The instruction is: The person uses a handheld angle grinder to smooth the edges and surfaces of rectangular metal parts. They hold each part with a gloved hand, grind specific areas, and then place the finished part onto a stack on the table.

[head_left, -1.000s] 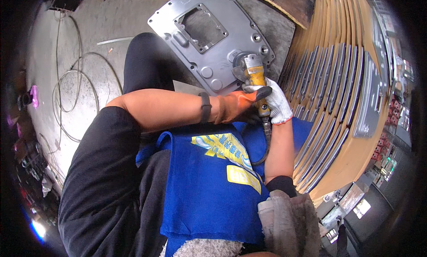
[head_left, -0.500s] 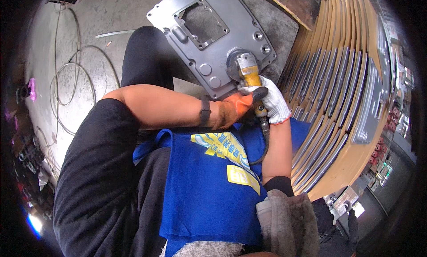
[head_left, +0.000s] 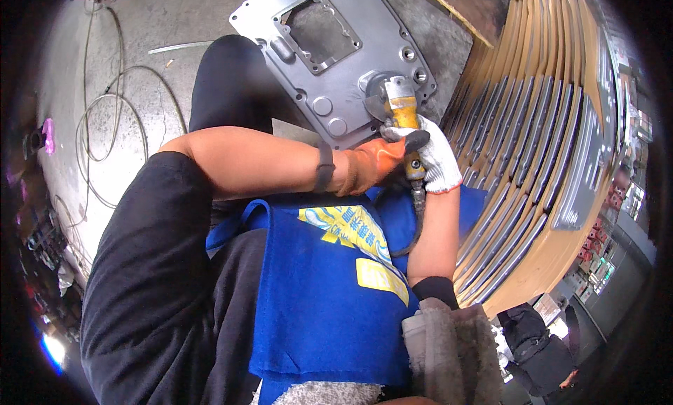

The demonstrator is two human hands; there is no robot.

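A yellow air grinder (head_left: 404, 112) with a silver head lies across my two gloved hands. My right hand (head_left: 439, 156), in a white knit glove, wraps round its body from the right. From the left, my left hand (head_left: 377, 160) in an orange-coated glove closes on the same grinder, dark thumb tip across it. The round disc (head_left: 376, 97) is at the lower right part of a grey metal plate (head_left: 382, 44), seemingly tilted; whether it touches is unclear. The plate has a large rectangular opening, bolt holes and round raised pads. A dark hose (head_left: 422, 219) runs from the grinder's rear end.
To the right stands a long row of dark metal parts (head_left: 533, 132) separated by brown cardboard sheets. A wooden board (head_left: 466, 5) is beyond the plate. Thin hose loops (head_left: 119, 100) lie on the concrete floor at left. A person in dark clothes (head_left: 536, 349) is at lower right.
The grinder has shifted slightly right on the plate, with both hands still on it, and its disc shows more edge-on. More of the person at lower right is visible.
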